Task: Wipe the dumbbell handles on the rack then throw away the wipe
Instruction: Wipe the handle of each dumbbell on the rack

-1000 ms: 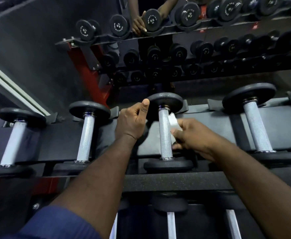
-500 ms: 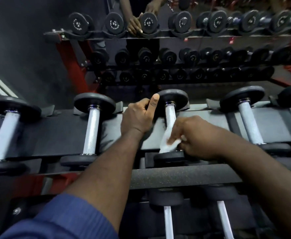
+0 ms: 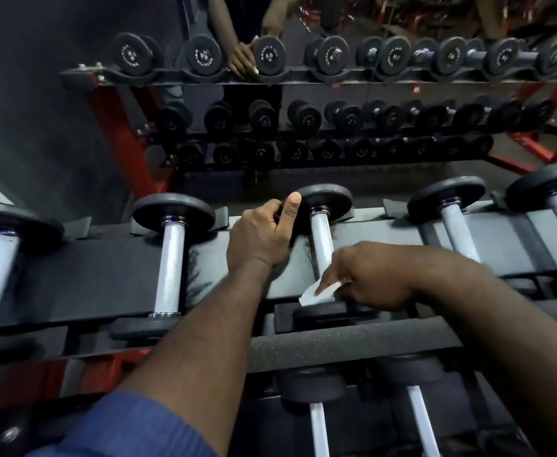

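Gym rack [image 3: 89, 278], wiping step: left grip [image 3: 260, 239] clasps dumbbell head [image 3: 331, 196], right grip [image 3: 369, 275] pinches wipe [image 3: 320, 294] at handle [image 3: 320, 239]; neighbouring handle [image 3: 458, 232] likely next.

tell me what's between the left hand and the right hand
In the head view, the dumbbell's bare metal handle runs between them; the left hand grips its far plate, the right hand pinches the white wipe at its near end.

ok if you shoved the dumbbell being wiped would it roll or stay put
Probably stays put: the dumbbell could roll on its round heads, but they look cradled in the rack. Likely heavy for its size, given the thick plates. The left hand gripping its far head steadies it while the right hand holds the wipe on it.
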Demonstrator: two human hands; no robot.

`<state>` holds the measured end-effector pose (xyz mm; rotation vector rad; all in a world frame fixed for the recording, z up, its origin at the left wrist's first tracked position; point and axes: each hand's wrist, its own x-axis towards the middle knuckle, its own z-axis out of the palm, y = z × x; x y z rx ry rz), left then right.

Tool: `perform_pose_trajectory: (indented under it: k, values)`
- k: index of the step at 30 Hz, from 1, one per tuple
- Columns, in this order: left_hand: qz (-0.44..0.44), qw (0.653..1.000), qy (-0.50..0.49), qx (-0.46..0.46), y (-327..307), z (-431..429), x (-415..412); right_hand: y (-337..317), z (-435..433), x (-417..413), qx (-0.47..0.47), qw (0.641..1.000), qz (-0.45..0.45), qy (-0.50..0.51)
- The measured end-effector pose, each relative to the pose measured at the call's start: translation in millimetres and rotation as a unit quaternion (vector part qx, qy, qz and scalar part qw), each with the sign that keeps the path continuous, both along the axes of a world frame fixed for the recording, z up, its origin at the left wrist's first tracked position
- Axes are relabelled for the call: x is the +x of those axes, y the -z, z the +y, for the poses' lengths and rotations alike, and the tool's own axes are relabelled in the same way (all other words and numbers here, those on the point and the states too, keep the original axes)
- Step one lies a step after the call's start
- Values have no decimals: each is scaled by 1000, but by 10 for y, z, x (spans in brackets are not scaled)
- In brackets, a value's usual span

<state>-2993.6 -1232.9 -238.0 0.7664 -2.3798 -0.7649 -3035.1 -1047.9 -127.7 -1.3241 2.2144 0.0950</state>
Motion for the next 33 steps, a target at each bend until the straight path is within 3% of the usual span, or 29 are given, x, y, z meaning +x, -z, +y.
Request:
perform_pose_trajectory:
  k: [5, 11, 14, 17, 20, 26, 33]
  values:
    - [-13, 1000, -1, 11, -65, 43, 32, -1, 105, 123, -23, 995, -17, 97]
    - [-15, 1000, 0, 15, -68, 47, 53, 84, 425, 22, -123, 967, -67, 212]
    - [-12, 1000, 5, 13, -57, 38, 27, 160, 472, -15, -133, 964, -51, 226]
    - [-8, 1000, 6, 13, -40, 10, 0, 222, 402, -53, -61, 980, -30, 188]
    - [-1, 1000, 6, 13, -41, 18, 11, 231, 289, -72, -7, 987, -72, 142]
    - [4, 1000, 3, 9, -29, 15, -5, 348, 459, -318, -101, 943, -232, 217]
    - [6, 1000, 3, 10, -21, 38, -3, 516, 461, -194, -142, 926, -240, 255]
